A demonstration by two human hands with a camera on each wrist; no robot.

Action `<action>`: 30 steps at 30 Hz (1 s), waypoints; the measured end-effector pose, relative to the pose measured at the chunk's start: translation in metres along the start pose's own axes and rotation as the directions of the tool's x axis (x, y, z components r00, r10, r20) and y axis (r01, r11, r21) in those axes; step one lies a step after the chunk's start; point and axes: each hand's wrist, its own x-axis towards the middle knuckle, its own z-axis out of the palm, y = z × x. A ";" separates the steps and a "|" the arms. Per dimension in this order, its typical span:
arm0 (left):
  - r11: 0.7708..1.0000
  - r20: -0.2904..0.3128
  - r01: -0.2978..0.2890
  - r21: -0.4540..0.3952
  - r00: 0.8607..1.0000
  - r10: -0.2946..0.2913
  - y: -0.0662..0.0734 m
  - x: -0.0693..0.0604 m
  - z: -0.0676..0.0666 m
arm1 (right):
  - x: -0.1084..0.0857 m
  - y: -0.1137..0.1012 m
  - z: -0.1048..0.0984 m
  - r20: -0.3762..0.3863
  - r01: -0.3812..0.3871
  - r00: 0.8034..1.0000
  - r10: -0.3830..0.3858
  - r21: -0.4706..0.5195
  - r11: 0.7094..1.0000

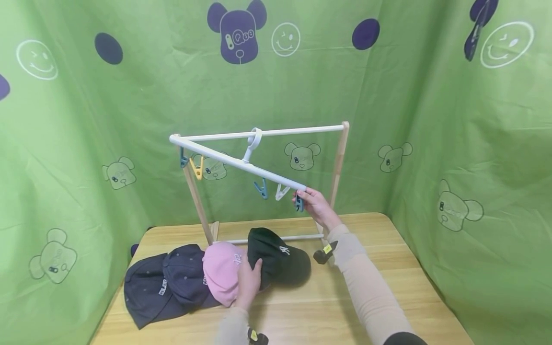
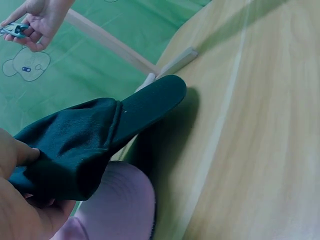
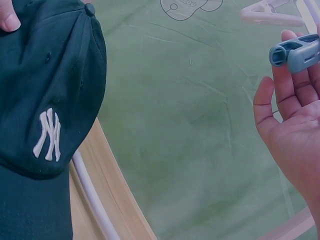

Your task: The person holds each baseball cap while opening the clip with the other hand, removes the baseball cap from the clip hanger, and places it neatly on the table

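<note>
My left hand (image 1: pixel 248 281) grips the crown of a dark green baseball cap (image 1: pixel 269 249) with a white embroidered logo, its brim pointing right. In the left wrist view the thumb lies on the cap's fabric. Up at the right end of a white clip hanger (image 1: pixel 241 165), my right hand (image 1: pixel 316 203) pinches a blue clip (image 1: pixel 299 203); part of that grip is cut off in the right wrist view. The hanger hooks over a rack's top bar (image 1: pixel 302 130), its right end nearer me. Other clips, yellow (image 1: pixel 197 168), blue (image 1: pixel 261 189) and white (image 1: pixel 281 192), hang from it.
A pink cap (image 1: pixel 222 270) and two navy caps (image 1: pixel 185 268) (image 1: pixel 148 282) lie overlapping on the wooden table (image 1: pixel 310 316), left of the green one. The rack's wooden posts (image 1: pixel 339 163) stand at the back. Green printed curtain (image 1: pixel 172 86) encloses the table's back and sides.
</note>
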 end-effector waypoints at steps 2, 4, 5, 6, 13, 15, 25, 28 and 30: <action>1.000 0.012 0.003 -0.006 1.000 -0.003 -0.002 -0.001 0.003 | 0.000 0.000 0.000 -0.005 0.005 1.000 -0.005 0.006 1.000; 1.000 0.019 -0.002 -0.011 1.000 0.002 -0.004 -0.002 0.006 | 0.000 0.001 0.000 -0.005 0.010 1.000 -0.010 0.008 1.000; 1.000 0.021 -0.006 -0.005 1.000 0.006 -0.006 -0.002 0.008 | 0.000 0.001 0.000 -0.006 0.013 1.000 -0.012 0.009 1.000; 1.000 0.023 -0.014 0.002 1.000 0.014 -0.007 -0.003 0.008 | -0.001 0.001 0.000 -0.006 0.013 1.000 -0.013 0.008 1.000; 1.000 0.040 -0.025 0.009 0.999 0.024 -0.011 -0.005 0.012 | -0.003 -0.001 0.000 0.002 0.025 1.000 -0.025 0.008 1.000; 0.999 0.046 -0.030 0.022 0.999 0.029 -0.013 -0.005 0.013 | -0.003 -0.001 -0.001 0.006 0.027 1.000 -0.027 0.014 1.000; 0.998 0.098 0.001 0.055 0.995 -0.007 -0.017 -0.009 0.012 | -0.003 -0.001 -0.004 0.005 0.040 0.999 -0.040 0.036 0.999; 0.998 0.106 0.012 0.061 0.994 -0.018 -0.018 -0.010 0.011 | -0.004 -0.001 -0.006 0.001 0.045 0.999 -0.045 0.048 0.998; 0.998 0.109 0.016 0.065 0.994 -0.023 -0.018 -0.010 0.010 | -0.004 -0.001 -0.008 -0.004 0.047 0.999 -0.046 0.044 0.998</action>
